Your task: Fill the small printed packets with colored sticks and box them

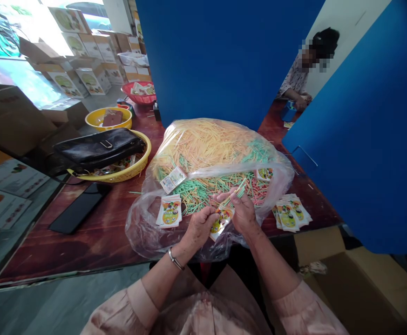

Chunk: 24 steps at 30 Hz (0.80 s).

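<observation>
Between my hands is a small printed packet (pixel 220 224), white and yellow with a cartoon picture. My left hand (pixel 200 228) pinches its left edge, thumb on top. My right hand (pixel 242 211) is closed on a small bunch of thin coloured sticks (pixel 236 193), their lower ends at the packet's upper edge; whether they are inside it I cannot tell. Behind my hands a large clear plastic bag (pixel 276 179) lies open, full of orange, green and red sticks (pixel 194 193). Similar packets (pixel 170 211) lie in a stack at the bag's left front.
More packets (pixel 290 214) sit on the table's right edge. To the left are a black phone (pixel 79 208), a yellow basket (pixel 142 160) under a black handbag (pixel 102 146), and cartons (pixel 91 77). Blue panels (pixel 220 60) stand behind; another person (pixel 296 79) sits beyond them. An open carton (pixel 346 284) is below right.
</observation>
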### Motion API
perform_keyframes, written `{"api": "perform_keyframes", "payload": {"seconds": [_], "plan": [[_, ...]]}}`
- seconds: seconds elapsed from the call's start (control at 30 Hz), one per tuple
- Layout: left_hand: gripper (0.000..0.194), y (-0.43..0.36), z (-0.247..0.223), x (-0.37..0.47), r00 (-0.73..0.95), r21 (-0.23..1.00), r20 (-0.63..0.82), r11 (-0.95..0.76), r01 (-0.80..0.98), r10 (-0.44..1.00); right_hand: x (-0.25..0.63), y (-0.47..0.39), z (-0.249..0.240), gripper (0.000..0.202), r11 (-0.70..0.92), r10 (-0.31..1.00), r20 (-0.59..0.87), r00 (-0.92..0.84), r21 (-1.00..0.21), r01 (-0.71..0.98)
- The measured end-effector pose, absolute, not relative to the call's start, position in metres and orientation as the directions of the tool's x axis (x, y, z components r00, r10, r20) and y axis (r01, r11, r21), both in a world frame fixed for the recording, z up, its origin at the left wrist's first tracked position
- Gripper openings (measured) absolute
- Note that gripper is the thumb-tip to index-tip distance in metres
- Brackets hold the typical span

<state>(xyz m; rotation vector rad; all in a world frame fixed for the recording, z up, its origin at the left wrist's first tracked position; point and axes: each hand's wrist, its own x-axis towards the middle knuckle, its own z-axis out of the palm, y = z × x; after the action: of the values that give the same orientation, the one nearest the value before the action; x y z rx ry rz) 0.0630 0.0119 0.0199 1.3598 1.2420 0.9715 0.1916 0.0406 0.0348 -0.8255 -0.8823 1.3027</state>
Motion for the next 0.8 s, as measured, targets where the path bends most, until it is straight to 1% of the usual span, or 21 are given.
{"api": "perform_keyframes", "payload": {"seconds": [0.17,0.3,0.4,0.53,0.63,0.7,0.77,0.8], "plan": [[0.016,0.013,0.015,0.064,0.116,0.995,-0.092,0.088,0.041,0.989,0.19,0.04,0.035,0.005,0.034,0.999,0.025,0.025,-0.87,-0.493],[0.016,0.014,0.01,0.063,0.095,0.993,-0.103,0.096,0.074,0.99,0.193,0.04,0.043,0.011,0.034,0.995,-0.022,0.098,-0.842,-0.539],[0.015,0.014,0.01,0.063,0.089,0.992,-0.11,0.105,0.063,0.99,0.193,0.041,0.044,0.012,0.024,0.997,-0.018,0.077,-0.858,-0.514],[0.014,0.015,0.012,0.063,0.093,0.993,-0.114,0.113,0.016,0.989,0.193,0.042,0.037,0.007,0.022,0.999,0.002,0.044,-0.887,-0.461],[0.013,0.016,0.012,0.063,0.111,0.992,-0.114,0.12,-0.046,0.987,0.194,0.041,0.032,0.008,-0.009,0.998,0.018,-0.061,-0.91,-0.415],[0.014,0.016,0.01,0.064,0.14,0.977,-0.143,0.162,-0.136,0.98,0.196,0.041,0.031,0.021,-0.056,0.991,0.001,-0.137,-0.91,-0.411],[0.017,0.017,0.007,0.064,0.17,0.952,-0.172,0.208,-0.226,0.97,0.196,0.043,0.033,0.039,-0.067,0.989,-0.001,-0.145,-0.893,-0.446],[0.018,0.017,0.007,0.064,0.179,0.94,-0.179,0.222,-0.259,0.967,0.197,0.044,0.034,0.043,-0.059,0.991,0.004,-0.132,-0.883,-0.465]]}}
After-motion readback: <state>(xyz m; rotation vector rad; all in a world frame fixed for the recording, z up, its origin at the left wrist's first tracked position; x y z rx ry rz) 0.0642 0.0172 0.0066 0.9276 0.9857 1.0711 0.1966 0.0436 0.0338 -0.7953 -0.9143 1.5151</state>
